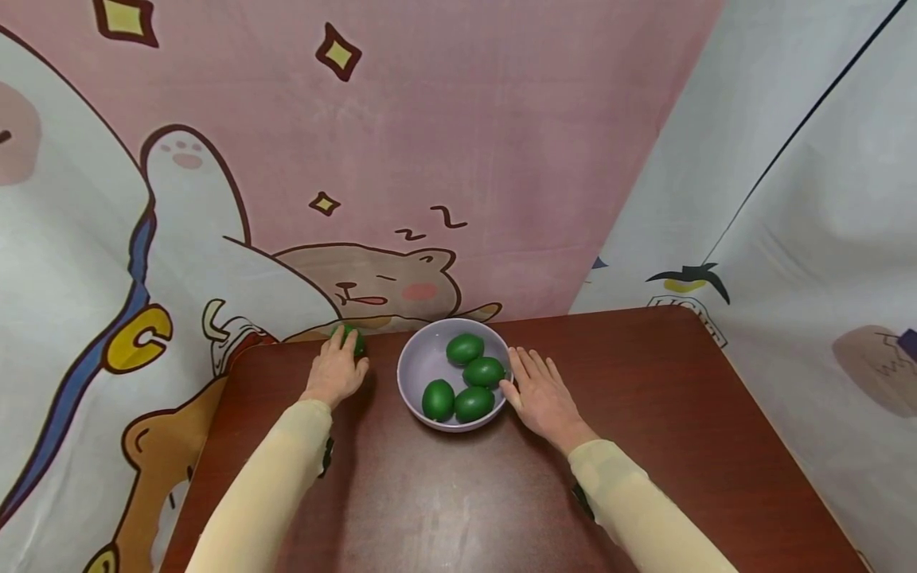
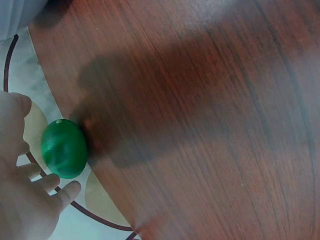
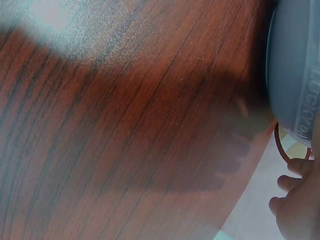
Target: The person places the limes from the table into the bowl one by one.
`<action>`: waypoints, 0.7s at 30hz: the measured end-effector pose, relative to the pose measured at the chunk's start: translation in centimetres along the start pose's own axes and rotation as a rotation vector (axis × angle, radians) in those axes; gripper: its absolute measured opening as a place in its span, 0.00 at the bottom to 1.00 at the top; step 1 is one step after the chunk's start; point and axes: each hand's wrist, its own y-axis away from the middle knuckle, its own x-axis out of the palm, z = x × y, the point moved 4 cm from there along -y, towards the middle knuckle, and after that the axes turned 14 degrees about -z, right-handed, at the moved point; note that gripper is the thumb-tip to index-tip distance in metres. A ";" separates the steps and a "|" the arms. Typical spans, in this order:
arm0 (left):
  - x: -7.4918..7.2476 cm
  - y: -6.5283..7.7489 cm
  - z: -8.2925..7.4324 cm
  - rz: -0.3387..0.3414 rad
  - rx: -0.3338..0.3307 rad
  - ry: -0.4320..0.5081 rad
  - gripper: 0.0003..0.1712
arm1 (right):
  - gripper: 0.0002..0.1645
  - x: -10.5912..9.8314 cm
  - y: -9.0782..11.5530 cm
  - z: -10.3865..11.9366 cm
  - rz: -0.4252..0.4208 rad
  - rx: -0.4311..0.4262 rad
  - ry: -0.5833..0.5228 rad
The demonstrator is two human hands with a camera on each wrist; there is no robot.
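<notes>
A green lime (image 2: 64,148) lies at the table's back edge. In the head view, my left hand (image 1: 335,374) reaches over this lime (image 1: 357,344) and partly covers it. The left wrist view has the fingers spread around it, with the thumb apart from its side. A pale purple bowl (image 1: 415,370) stands right of that hand, with several limes (image 1: 475,403) inside. My right hand (image 1: 543,395) is at the bowl's right side, fingers straight, thumb right at the rim. In the right wrist view, raised lettering shows on the bowl's outer wall (image 3: 292,70).
The brown wood-grain table (image 1: 430,493) ends at the back against a printed cloth (image 1: 544,159) with cartoon animals. A pale cloth (image 1: 809,239) hangs along the right side. Table surface extends in front of the bowl and to its right.
</notes>
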 end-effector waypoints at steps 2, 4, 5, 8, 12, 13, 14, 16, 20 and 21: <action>0.1 -0.1 0.1 0.004 0.001 -0.005 0.39 | 0.42 0.0 0.0 0.0 -0.002 0.000 -0.002; 0.2 -0.2 0.2 0.009 -0.002 -0.010 0.39 | 0.42 0.1 0.0 0.0 -0.002 0.002 -0.004; 0.2 -0.2 0.2 0.013 -0.003 -0.011 0.40 | 0.42 0.1 0.0 0.0 -0.003 0.002 -0.005; 0.4 -0.3 0.3 0.018 -0.005 -0.012 0.40 | 0.42 0.1 0.0 -0.1 0.001 0.006 -0.003; 0.6 -0.5 0.4 0.007 -0.009 0.000 0.41 | 0.42 0.1 0.1 -0.1 0.005 0.008 0.003; 0.6 -0.5 0.5 0.005 -0.012 0.004 0.41 | 0.42 0.0 0.1 -0.1 0.008 0.010 0.003; 0.6 -0.6 0.5 0.004 -0.014 0.005 0.41 | 0.42 0.1 0.1 -0.1 0.004 0.009 0.004; 0.6 -0.7 0.5 0.008 -0.018 0.003 0.41 | 0.42 0.0 0.1 -0.1 0.001 0.008 0.002; 0.5 -0.8 0.5 0.023 -0.018 -0.012 0.41 | 0.42 -0.1 0.1 0.0 0.002 0.004 -0.002; 0.6 -0.8 0.5 0.026 -0.017 -0.015 0.41 | 0.42 -0.1 0.1 0.0 0.004 0.004 -0.001</action>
